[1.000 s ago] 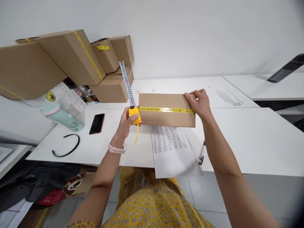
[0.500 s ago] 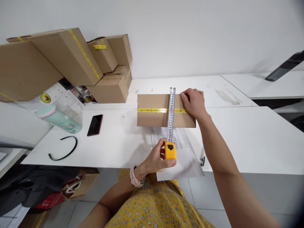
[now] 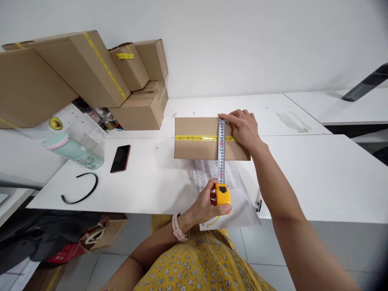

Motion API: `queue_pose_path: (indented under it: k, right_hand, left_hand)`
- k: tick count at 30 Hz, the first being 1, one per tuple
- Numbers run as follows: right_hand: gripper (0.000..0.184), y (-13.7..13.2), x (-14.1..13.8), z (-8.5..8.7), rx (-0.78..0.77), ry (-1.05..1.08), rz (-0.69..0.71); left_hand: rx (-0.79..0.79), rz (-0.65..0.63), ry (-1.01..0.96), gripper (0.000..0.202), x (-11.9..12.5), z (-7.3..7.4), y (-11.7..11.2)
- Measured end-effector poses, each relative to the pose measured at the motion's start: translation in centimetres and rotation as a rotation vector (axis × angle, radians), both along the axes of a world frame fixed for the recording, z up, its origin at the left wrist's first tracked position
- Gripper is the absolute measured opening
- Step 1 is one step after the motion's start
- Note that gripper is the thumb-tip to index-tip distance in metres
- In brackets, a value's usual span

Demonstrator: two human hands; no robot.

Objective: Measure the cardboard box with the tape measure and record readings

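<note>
A yellow tape measure (image 3: 223, 195) is gripped in my left hand (image 3: 203, 207), its case close to the table's front edge. From it the silver blade (image 3: 221, 153) runs away from me across a brown cardboard box (image 3: 194, 148) banded with yellow tape. At the box's far edge, my right hand (image 3: 245, 128) has a finger on the blade's tip, and the rest of that hand rests over the box's right part. Beneath the case lies a printed sheet (image 3: 242, 218), partly covered by the box and my left hand.
Several cardboard boxes (image 3: 136, 115) are stacked at the back left. A mint-green bottle (image 3: 75, 151), a phone (image 3: 120, 158) and a black curved band (image 3: 95, 184) lie on the white table (image 3: 303, 178). A dark cylindrical object (image 3: 365, 83) is at the far right.
My right hand's finger has moved left onto the blade's tip. The tape measure has shifted slightly right and toward me, so its tip now meets the box's far edge.
</note>
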State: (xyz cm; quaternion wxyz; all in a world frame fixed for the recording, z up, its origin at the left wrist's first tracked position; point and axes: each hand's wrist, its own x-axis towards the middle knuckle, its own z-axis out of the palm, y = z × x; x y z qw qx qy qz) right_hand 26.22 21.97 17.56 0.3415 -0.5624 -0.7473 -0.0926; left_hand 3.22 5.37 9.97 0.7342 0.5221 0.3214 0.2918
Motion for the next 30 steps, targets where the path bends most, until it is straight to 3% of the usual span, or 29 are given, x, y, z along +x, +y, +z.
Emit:
queue_pose_path:
  k: [10,30]
  right_hand:
    - [0.048,-0.3,0.0,-0.2,0.003,0.055,0.013]
    - [0.051,-0.6,-0.1,-0.1,-0.011,0.063,0.012]
  left_hand:
    - [0.121,0.053,0.184,0.066,1.1,-0.9,-0.6]
    - [0.128,0.013,0.153,0.071,0.7,-1.9,-0.2]
